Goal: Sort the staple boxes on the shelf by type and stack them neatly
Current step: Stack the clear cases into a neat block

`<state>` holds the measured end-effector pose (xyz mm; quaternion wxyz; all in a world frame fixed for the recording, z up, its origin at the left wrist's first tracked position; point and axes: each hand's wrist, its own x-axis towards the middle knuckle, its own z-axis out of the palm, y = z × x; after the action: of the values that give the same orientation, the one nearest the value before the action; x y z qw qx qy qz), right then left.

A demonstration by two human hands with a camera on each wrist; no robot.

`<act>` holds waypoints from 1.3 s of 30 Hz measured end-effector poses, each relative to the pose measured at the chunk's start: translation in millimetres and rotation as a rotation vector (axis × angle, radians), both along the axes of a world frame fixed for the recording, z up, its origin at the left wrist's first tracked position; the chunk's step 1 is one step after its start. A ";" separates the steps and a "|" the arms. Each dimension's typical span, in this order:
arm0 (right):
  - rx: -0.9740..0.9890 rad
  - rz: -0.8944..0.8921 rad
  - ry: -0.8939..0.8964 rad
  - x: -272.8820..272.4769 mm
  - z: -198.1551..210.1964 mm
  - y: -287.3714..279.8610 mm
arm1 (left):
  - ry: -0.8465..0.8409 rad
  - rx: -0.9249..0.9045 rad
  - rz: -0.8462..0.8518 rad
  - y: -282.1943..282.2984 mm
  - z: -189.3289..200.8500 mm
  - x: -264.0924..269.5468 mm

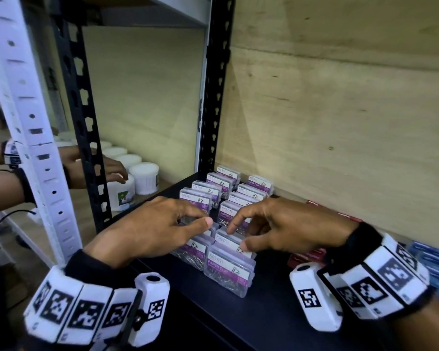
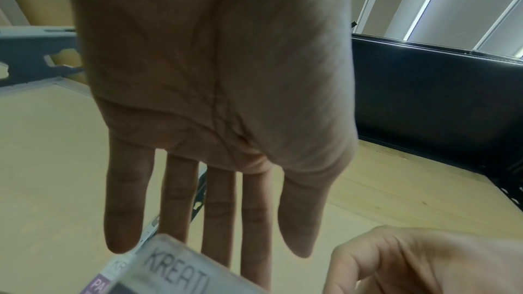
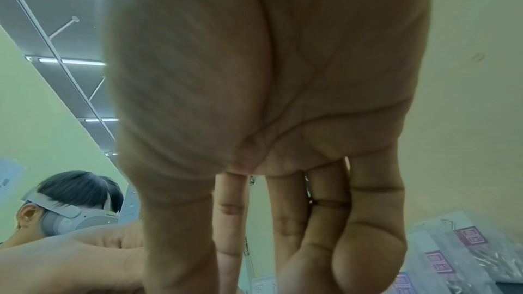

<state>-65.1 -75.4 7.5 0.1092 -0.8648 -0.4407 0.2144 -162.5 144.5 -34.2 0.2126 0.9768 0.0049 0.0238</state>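
Shelf: black metal shelf board [image 1: 259, 315] set against a pale plywood back wall [image 1: 340, 97], with a black slotted upright [image 1: 217, 79] at its far left corner.
Boxes: clear plastic boxes with white and purple "KREATI PAPER CLIP" labels [image 1: 230, 271] stand in two rows running from the front of the shelf back toward the wall; silver clips show through their sides.
Left hand: the left hand [image 1: 160, 228] hovers palm down over the left row, fingers curled downward onto a box top and thumb stretched toward the gap between the rows; from the left wrist view the fingers hang fairly straight, so whether they actually grip a box I cannot tell.
Right hand: the right hand [image 1: 287, 228] reaches over the right row, its forefinger tip on the top edge of one box and its thumb at the near side of the same box [image 1: 232, 243], pinching it lightly.
Red and blue boxes: flat red cardboard boxes [image 1: 306, 257] lie on the shelf under the right wrist, with blue boxes [image 1: 433, 259] further right, blurred.
Next bay: white round tubs of cotton buds [image 1: 143, 177] sit on the neighbouring shelf, where another person's hand [image 1: 107, 168] rests on a tub.
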 end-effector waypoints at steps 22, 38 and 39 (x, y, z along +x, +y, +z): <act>0.102 -0.087 -0.128 3.1 14.5 -0.5 | 0.000 -0.154 0.036 1.4 19.5 -0.7; -0.084 -0.178 -0.332 28.1 10.6 30.0 | 0.139 0.084 0.120 27.8 27.1 50.6; -0.081 -0.177 -0.322 28.2 11.2 29.9 | 0.140 0.091 0.120 27.3 27.3 50.9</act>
<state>-36.9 -45.6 18.7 0.0205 -0.9270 -0.3658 0.0802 -111.6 171.8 -6.8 0.1654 0.9827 0.0770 -0.0318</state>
